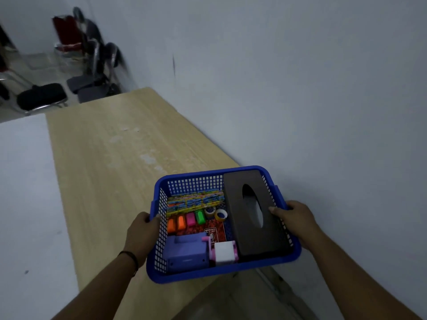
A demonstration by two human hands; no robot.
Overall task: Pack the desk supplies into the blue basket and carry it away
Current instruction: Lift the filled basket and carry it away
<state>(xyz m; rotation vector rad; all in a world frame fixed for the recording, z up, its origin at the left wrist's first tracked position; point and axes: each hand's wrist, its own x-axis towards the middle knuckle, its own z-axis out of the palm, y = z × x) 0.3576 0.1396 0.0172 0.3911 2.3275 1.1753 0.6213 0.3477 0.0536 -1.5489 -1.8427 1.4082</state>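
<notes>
Low in the frame's centre, the blue basket (159, 269), loaded yet probably light, rigid plastic, hangs above the desk (104, 162); left hand (142, 229) and right hand (293, 215) grip its opposite rims, the sensible hold.

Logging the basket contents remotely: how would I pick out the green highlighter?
Look inside the blue basket, held over the wooden table. Left of the dark tissue box runs a row of four highlighters. The green highlighter sits nearest the box, beside the pink highlighter.
</notes>
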